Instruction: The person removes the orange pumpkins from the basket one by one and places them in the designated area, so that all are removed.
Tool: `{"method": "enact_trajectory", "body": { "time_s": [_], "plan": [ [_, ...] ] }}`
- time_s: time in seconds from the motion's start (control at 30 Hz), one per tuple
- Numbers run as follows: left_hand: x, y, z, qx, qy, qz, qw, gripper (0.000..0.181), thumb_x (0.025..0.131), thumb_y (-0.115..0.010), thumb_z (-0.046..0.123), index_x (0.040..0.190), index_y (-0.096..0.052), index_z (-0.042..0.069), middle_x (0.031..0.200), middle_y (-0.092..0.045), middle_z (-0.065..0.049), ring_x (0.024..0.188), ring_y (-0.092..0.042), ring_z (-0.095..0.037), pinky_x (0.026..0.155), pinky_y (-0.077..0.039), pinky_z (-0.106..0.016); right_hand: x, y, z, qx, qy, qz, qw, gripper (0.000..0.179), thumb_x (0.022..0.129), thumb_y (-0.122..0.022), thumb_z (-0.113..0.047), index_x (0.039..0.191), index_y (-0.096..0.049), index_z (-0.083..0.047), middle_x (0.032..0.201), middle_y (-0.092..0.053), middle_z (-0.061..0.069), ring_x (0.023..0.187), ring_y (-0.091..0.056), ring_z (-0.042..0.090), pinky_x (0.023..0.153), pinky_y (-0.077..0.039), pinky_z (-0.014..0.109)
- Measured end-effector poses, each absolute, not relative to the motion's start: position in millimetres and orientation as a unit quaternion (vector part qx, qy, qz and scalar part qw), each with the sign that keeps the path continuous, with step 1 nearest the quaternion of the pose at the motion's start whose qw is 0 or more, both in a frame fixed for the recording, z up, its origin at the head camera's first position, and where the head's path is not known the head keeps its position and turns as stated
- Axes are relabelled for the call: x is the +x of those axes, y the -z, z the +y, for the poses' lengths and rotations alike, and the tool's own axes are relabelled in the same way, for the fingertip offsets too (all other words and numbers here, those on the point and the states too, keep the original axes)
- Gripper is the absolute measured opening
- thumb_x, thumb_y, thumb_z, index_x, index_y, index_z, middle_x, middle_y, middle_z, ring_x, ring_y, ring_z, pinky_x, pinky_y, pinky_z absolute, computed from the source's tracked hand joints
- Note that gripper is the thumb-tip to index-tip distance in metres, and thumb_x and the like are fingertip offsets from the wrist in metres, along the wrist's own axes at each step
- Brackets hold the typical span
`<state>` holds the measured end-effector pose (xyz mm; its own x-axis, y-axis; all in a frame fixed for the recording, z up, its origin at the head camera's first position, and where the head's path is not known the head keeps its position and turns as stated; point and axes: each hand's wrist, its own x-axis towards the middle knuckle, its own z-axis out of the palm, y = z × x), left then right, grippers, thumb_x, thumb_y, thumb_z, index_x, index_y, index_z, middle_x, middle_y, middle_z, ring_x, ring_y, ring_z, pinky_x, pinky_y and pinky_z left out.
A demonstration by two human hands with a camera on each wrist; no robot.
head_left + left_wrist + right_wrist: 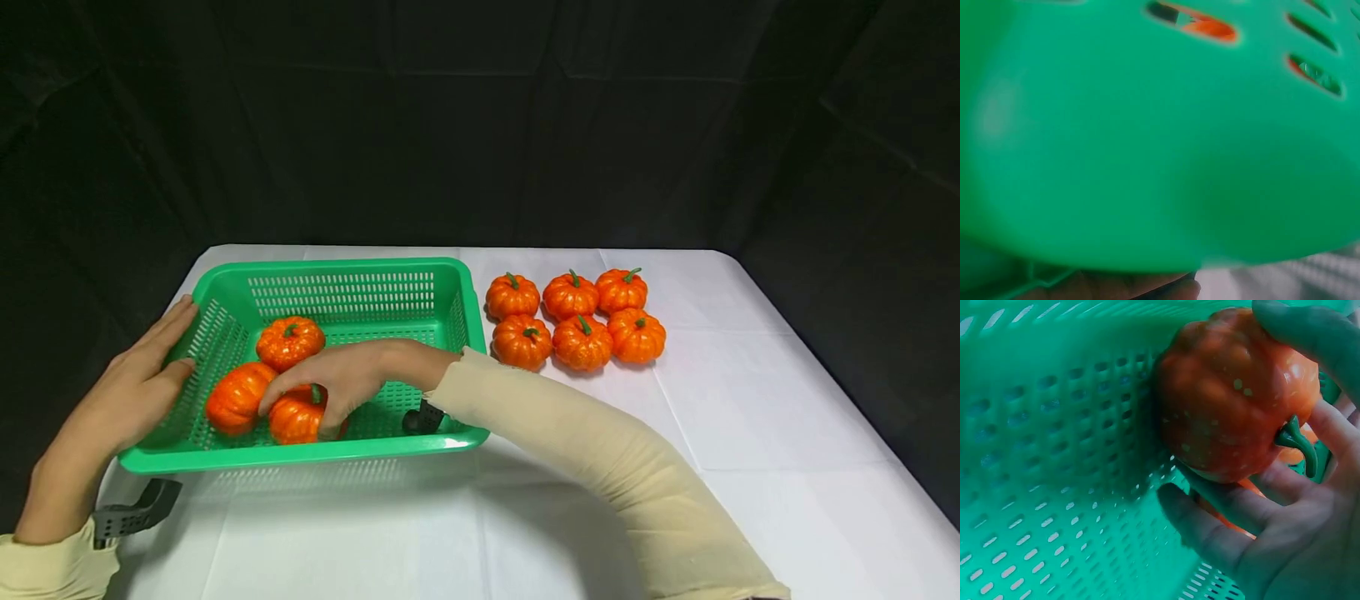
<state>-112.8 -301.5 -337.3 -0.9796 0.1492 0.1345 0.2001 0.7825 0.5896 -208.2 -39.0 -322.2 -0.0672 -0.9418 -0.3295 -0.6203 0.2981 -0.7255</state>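
A green plastic basket [300, 457] with slotted walls stands on the left part of the table. Inside it my right hand [341, 379] grips a small orange pumpkin [296, 415] near the front wall. The right wrist view shows thumb and fingers around this pumpkin [1235, 394], its green stem towards the palm. Two other pumpkins lie beside it: a tilted one [238, 398] to the left and one [291, 342] behind. My left hand [138, 387] rests on the basket's left rim with fairly straight fingers. Mostly the green basket wall [1116, 144] fills the left wrist view.
Right of the basket, several more pumpkins [583, 342] sit in two close rows on the white tablecloth [765, 417]. Black cloth [480, 150] hangs behind the table and at both sides. The right forearm crosses the basket's right rim.
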Motion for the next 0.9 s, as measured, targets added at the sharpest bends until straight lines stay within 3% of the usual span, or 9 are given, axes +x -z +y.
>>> {"method": "enact_trajectory", "body": {
  "time_s": [0.23, 0.43, 0.9],
  "plan": [
    [-114, 337, -302, -0.094, 0.313, -0.944, 0.039, 0.062, 0.109, -0.039, 0.008, 0.165, -0.013, -0.001, 0.171, -0.002, -0.021, 0.154, -0.004, -0.048, 0.119, 0.000, -0.067, -208, 321, -38, -0.531, 0.165, 0.758, 0.340, 0.071, 0.087, -0.078, -0.012, 0.150, -0.047, -0.011, 0.142, -0.050, -0.005, 0.111, -0.047, 0.009, 0.091, -0.043, 0.016],
    [-113, 336, -303, -0.096, 0.315, -0.943, 0.039, 0.062, 0.109, -0.039, 0.008, 0.165, -0.012, 0.000, 0.171, -0.001, -0.021, 0.154, -0.002, -0.049, 0.118, 0.001, -0.068, -210, 317, -36, -0.517, 0.201, 0.768, 0.320, 0.068, 0.081, -0.085, -0.027, 0.138, -0.052, -0.014, 0.115, -0.051, -0.001, 0.094, -0.047, 0.011, 0.076, -0.043, 0.020],
    [-113, 336, -302, -0.092, 0.318, -0.943, 0.036, 0.062, 0.110, -0.038, 0.009, 0.165, -0.012, 0.000, 0.171, -0.001, -0.020, 0.153, -0.003, -0.051, 0.118, 0.001, -0.069, -214, 308, -27, -0.482, 0.240, 0.813, 0.223, 0.073, 0.081, -0.086, -0.040, 0.141, -0.057, -0.013, 0.120, -0.058, -0.008, 0.105, -0.052, 0.010, 0.083, -0.048, 0.019]
  ]
}}
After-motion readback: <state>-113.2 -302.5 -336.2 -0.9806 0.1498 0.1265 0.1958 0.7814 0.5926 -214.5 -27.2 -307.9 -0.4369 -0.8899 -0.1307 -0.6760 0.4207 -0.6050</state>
